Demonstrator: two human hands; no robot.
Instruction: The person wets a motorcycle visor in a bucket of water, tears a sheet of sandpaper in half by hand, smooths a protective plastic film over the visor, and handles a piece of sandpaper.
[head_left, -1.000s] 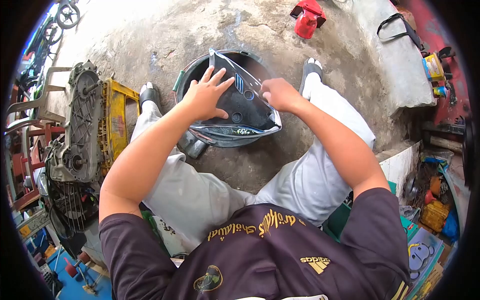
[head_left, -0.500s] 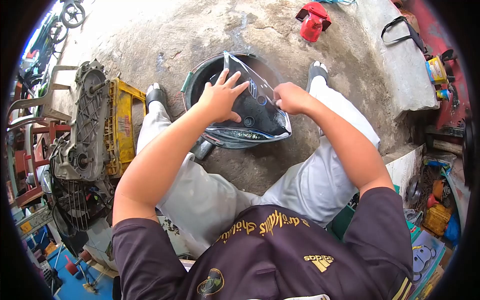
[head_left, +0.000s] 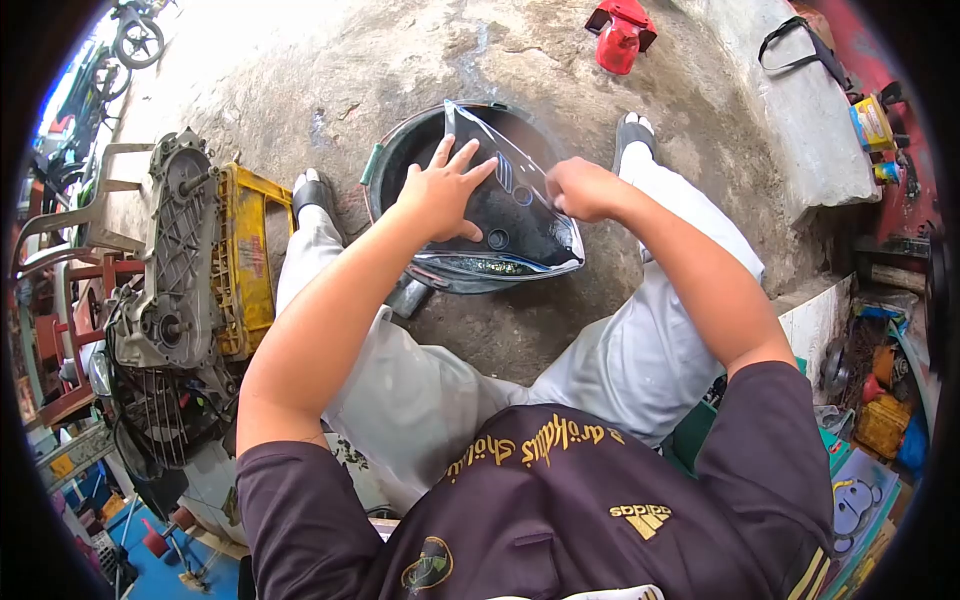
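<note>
A black, glossy, roughly triangular plastic panel (head_left: 515, 215) with white-blue edges, several blue marks and a round fitting lies across a black tub (head_left: 395, 160). My left hand (head_left: 440, 200) rests on the panel's left part, its fingers spread and holding nothing I can see. My right hand (head_left: 580, 190) is closed at the panel's right edge, its fingertips close to or touching the rim. Whatever sits between those fingers, if anything, is hidden. Dark wet content shows under the panel's lower edge.
My sandalled feet stand either side of the tub. At left are a metal engine casing (head_left: 180, 250) and a yellow crate (head_left: 240, 270). A red plastic part (head_left: 620, 45) lies on the concrete floor beyond. A concrete ledge (head_left: 820, 130) runs along the right, with a yellow can (head_left: 872, 125).
The view has shifted slightly. My right hand has moved a little along the panel's edge, while my left hand stays spread on the panel.
</note>
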